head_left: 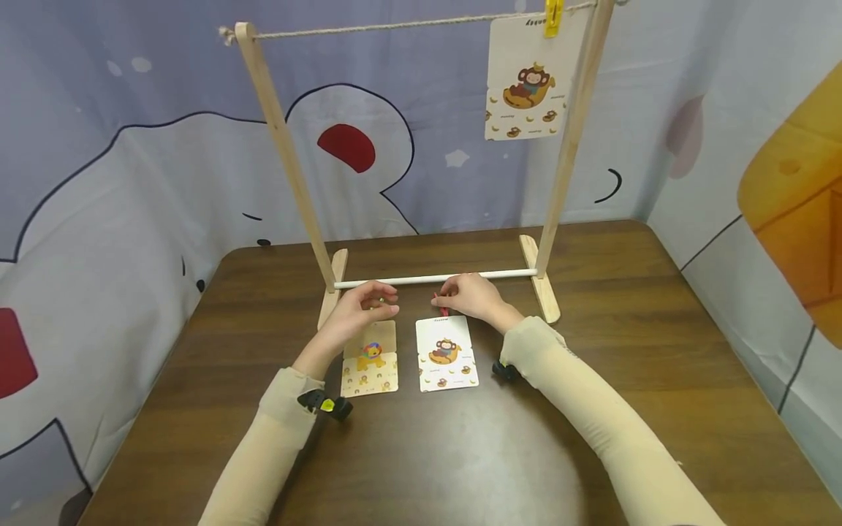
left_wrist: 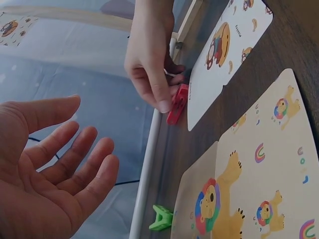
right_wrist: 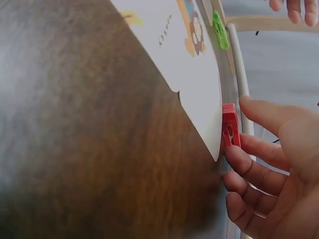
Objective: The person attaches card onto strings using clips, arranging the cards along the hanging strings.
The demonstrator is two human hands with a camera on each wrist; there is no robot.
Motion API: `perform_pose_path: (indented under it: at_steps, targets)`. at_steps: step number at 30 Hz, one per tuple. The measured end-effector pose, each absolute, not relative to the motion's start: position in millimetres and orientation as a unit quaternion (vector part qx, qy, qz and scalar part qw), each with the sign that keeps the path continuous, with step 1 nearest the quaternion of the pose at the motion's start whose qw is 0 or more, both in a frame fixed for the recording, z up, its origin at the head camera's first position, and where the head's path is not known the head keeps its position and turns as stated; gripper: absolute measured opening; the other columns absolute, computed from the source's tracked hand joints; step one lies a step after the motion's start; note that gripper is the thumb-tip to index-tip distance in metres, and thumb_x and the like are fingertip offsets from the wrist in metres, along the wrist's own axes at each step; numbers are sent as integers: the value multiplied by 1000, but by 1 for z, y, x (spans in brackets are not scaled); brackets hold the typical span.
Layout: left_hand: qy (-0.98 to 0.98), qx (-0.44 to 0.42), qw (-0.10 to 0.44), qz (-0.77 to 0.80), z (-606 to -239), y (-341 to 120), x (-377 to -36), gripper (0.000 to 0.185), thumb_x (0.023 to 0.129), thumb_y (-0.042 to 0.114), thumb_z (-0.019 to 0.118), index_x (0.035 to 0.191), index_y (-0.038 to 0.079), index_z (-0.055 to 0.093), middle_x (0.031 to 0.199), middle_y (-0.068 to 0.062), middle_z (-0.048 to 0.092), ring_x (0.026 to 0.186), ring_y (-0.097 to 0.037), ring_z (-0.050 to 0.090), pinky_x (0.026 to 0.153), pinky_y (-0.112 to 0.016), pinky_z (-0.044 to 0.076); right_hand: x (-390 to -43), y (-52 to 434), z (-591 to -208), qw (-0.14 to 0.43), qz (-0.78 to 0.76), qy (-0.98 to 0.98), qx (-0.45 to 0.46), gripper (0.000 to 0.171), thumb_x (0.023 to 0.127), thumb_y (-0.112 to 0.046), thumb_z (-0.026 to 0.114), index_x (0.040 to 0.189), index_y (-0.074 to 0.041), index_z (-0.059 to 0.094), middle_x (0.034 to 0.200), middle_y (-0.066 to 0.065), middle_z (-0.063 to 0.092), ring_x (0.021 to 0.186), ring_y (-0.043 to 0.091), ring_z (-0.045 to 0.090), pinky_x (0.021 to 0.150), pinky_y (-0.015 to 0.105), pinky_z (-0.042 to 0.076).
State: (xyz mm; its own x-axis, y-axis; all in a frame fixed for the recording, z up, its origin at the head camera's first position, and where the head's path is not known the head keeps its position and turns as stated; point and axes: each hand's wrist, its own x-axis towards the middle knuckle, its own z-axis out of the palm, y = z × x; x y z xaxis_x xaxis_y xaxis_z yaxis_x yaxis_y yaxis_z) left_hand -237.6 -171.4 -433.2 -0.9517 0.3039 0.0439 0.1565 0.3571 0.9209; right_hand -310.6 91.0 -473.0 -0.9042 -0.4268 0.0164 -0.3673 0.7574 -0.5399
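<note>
Brown wooden desk (head_left: 592, 409) against a cartoon-print cloth backdrop, with a wooden drying-rack frame (head_left: 283, 146) standing on it and a twine line (head_left: 395, 25) strung across the top.

Right hand (head_left: 470, 296) pinches a red clothespin (left_wrist: 177, 103) between thumb and fingertips, at the top edge of the monkey card (head_left: 446, 353) lying flat on the desk; the wrist view shows the pin touching the card's edge, and whether it is actually clipped on I cannot tell. Left hand (left_wrist: 47, 164) is spread, fingers relaxed, holding nothing, hovering above the lion card (head_left: 370, 361). A green clothespin (left_wrist: 162, 218) lies just beside the lion card, against the frame's white bottom dowel (head_left: 434, 278).

Step in hand, as I judge it: getting the red pin onto the monkey card. Next move likely calls for squeezing the pin open and seating it on the card edge.

Another monkey card (head_left: 524, 80) already hangs from the twine under a yellow clothespin (head_left: 554, 16), near the right post. The bottom dowel sits close behind both pins, crowding the fingers.
</note>
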Motion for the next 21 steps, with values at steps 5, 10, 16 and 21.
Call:
perform_pose_path:
  at_steps: [5,10,16,21]
  targets:
    - [822,137,69,548,-432,-171,-237,40,93,14,74,126,-3,60,122,-14,65,104,-32,65,86,-37,52,-310,88,-475,50,-259,942,-207,24,91,-39,74,97,-16,76,77,-7,69,72,13,61,66,33,47]
    - [820,138,67,551,-431,-172,-236,39,93,13,74,126,-3,60,123,-15,64,105,-33,64,85,-36,52,-309,86,-471,58,-260,941,-210,19,94,-29,70,98,-12,77,75,-6,71,71,13,64,68,34,50]
    - [812,146,75,560,-435,-172,-238,36,93,14,74,124,0,61,125,-21,63,106,-33,65,86,-34,52,-310,93,-472,46,-283,937,-199,21,95,-28,68,106,-11,75,77,-5,70,68,12,63,67,33,49]
    - [820,148,75,549,-435,-171,-238,36,93,13,73,124,-1,61,124,-21,64,105,-30,66,86,-35,52,-311,103,-472,24,-331,925,-187,39,95,-30,68,126,-7,66,79,-2,69,65,14,61,64,32,47]
